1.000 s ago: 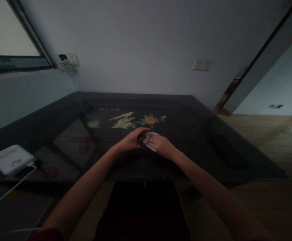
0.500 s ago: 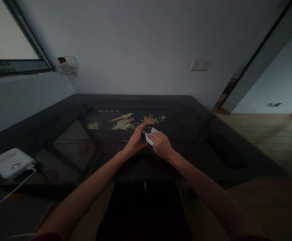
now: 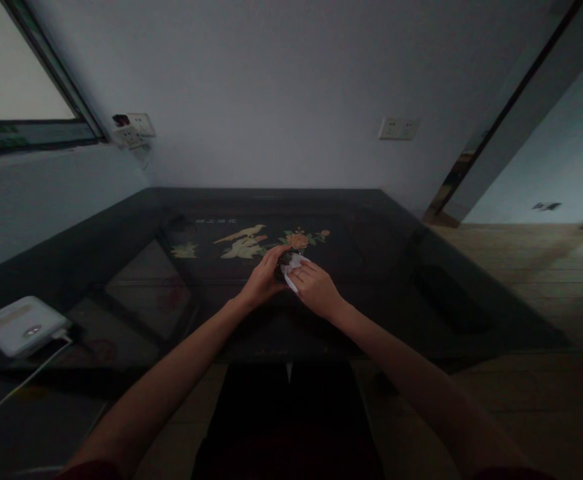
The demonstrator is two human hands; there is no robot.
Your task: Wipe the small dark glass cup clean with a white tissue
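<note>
Near the middle of the dark glossy table (image 3: 371, 307), my left hand (image 3: 261, 280) curls around a small, dark, shiny, rounded object (image 3: 279, 268). Its kind is hard to make out in the dim light, and the fingers cover much of it. My right hand (image 3: 318, 289) is closed on a crumpled white tissue (image 3: 292, 283). That tissue lies against the object's near and right side. Both hands are close together, just in front of the flower-and-bird picture (image 3: 244, 247) on the tabletop.
On the table's left stands a white box-shaped device (image 3: 24, 325) with a white cable (image 3: 26, 383). A dark flat item (image 3: 451, 300) lies at the right. Behind the table is a wall with a socket (image 3: 399, 129) and a plug adapter (image 3: 130, 137).
My right hand has shifted slightly left with the tissue, which now covers more of the dark object. My left hand has turned a little and more of the object shows.
</note>
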